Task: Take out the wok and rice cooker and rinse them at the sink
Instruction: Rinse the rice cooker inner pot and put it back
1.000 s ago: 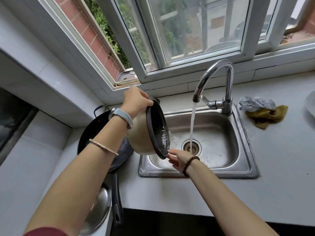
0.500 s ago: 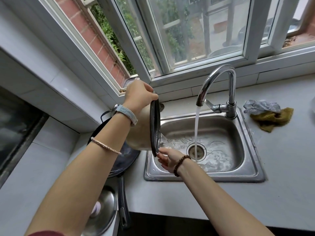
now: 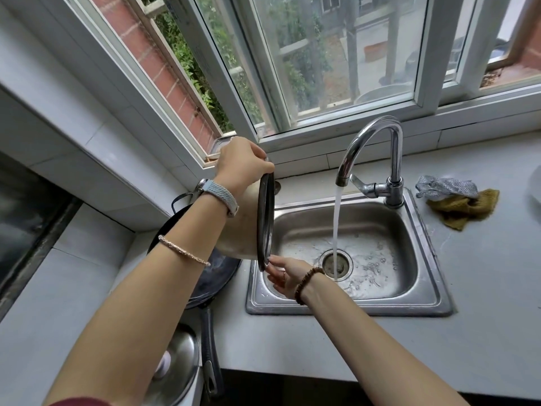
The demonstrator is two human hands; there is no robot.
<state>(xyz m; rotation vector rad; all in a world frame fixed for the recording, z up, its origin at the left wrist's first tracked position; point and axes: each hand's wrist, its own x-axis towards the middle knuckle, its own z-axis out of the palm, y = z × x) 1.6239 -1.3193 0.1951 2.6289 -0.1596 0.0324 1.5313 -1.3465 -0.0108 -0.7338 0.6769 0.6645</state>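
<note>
Left hand (image 3: 240,162) gripping tipped rice-cooker pot (image 3: 248,221) at sink (image 3: 421,306) edge, right hand (image 3: 288,275) at its lower rim, possibly touching, tap (image 3: 377,159) running

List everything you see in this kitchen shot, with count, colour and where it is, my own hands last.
rice cooker pot: one, beige outside with dark rim, tipped on its side over the sink's left edge
sink: one, steel, set in the counter
tap: one, chrome, water running into the drain
wok: one, black, on the counter left of the sink
lid: one, steel, bottom left
cloths: two, silver-grey and mustard, right of the sink
window: white frames, behind the sink
left hand: grip on the pot's top rim
right hand: fingers at the pot's lower rim
</note>
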